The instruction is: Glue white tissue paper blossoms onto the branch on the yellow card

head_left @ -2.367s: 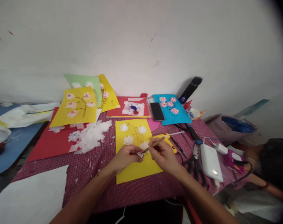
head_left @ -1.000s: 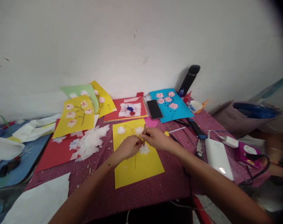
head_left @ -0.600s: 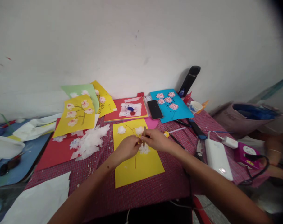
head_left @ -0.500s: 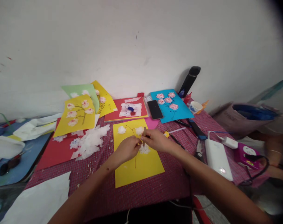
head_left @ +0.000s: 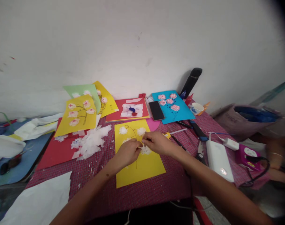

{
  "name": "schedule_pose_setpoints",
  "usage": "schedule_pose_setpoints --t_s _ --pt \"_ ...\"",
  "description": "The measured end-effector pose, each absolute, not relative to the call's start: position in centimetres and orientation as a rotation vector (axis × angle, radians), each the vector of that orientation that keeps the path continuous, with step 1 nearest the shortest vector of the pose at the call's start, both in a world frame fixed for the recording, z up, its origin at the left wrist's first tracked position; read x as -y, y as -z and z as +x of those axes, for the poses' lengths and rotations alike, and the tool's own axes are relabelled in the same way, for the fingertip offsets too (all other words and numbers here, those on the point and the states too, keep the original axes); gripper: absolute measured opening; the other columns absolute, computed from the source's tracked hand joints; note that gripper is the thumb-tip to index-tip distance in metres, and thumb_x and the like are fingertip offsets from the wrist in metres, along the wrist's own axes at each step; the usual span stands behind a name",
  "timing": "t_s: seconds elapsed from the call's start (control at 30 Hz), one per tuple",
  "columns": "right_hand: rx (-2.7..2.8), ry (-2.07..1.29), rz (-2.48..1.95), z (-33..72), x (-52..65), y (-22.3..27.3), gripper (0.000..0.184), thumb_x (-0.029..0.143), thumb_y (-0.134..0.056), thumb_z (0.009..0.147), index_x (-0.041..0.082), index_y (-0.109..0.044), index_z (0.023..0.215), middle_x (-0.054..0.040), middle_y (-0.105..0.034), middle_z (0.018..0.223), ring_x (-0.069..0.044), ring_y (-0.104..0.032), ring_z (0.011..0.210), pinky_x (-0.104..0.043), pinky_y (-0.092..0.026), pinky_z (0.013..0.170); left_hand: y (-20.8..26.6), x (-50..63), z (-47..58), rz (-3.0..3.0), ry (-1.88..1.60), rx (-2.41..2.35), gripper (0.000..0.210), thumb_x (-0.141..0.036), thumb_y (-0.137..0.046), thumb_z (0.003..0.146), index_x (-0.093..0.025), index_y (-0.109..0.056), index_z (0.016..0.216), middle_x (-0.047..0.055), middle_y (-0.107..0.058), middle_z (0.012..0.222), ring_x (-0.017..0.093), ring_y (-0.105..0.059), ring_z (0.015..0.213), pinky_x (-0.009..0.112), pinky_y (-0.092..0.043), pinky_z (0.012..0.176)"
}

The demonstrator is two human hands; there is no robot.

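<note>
My left hand is closed in a pinch over the yellow sheet. A small bit of white tissue shows at its fingertips. My right hand meets it there, fingers bent and pressed together; what they hold is hidden. Below the fingertips lies a white tissue flower on the sheet. Another tissue flower is just above the right fingers, and a further one lies at the upper left. A thin drawn branch runs between them.
Torn white tissue is heaped on red paper at left. Behind stand a phone and a blue flower sheet. A yellow glue gun or similar tool, a cutter and a power bank lie at right.
The short brown stick that stood upright in my right fingers no longer shows. The right hand has turned slightly lower over the white flower; the left hand has barely moved.
</note>
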State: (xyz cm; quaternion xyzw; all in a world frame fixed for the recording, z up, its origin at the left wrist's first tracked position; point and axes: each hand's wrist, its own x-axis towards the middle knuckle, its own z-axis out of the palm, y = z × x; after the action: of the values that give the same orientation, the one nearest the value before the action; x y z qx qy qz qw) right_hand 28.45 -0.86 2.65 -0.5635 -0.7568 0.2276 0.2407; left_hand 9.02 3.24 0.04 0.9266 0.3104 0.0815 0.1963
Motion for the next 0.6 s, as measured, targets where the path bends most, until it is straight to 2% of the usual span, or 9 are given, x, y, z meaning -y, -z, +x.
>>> schedule_pose_setpoints --t_s 0.2,0.4,0.6 --pt "2.122 -0.627 -1.512 28.6 1.3 -2.5 0.015 0.022 -0.058 0.091 0.017 -0.068 0.08 -0.0033 -0.069 0.076 -0.014 -0.059 0.068 -0.024 -0.034 0.061 0.1 -2.9 8.8 2.642 -0.204 -0.877 0.022 -0.017 -0.047 0.093 -0.015 -0.068 0.092 0.007 -0.065 0.09 0.021 -0.062 0.085 0.033 -0.047 0.079" --pt "2.078 -0.621 -1.527 28.8 1.6 -2.1 0.016 0.022 -0.058 0.09 0.017 -0.071 0.082 -0.0042 -0.071 0.077 -0.015 -0.06 0.068 -0.024 -0.036 0.06 0.1 -2.5 9.0 2.668 -0.152 -0.869 0.024 -0.02 -0.047 0.094 -0.018 -0.068 0.106 0.006 -0.063 0.088 0.021 -0.062 0.083 0.033 -0.047 0.075" --pt "1.994 -0.634 -1.548 29.1 1.8 -2.0 0.017 0.021 -0.056 0.09 0.017 -0.071 0.083 -0.0031 -0.07 0.075 -0.013 -0.058 0.063 -0.023 -0.034 0.056 -0.1 -2.2 9.1 2.699 -0.13 -0.843 0.027 -0.021 -0.047 0.094 -0.02 -0.069 0.111 0.006 -0.063 0.088 0.022 -0.063 0.083 0.033 -0.047 0.074"
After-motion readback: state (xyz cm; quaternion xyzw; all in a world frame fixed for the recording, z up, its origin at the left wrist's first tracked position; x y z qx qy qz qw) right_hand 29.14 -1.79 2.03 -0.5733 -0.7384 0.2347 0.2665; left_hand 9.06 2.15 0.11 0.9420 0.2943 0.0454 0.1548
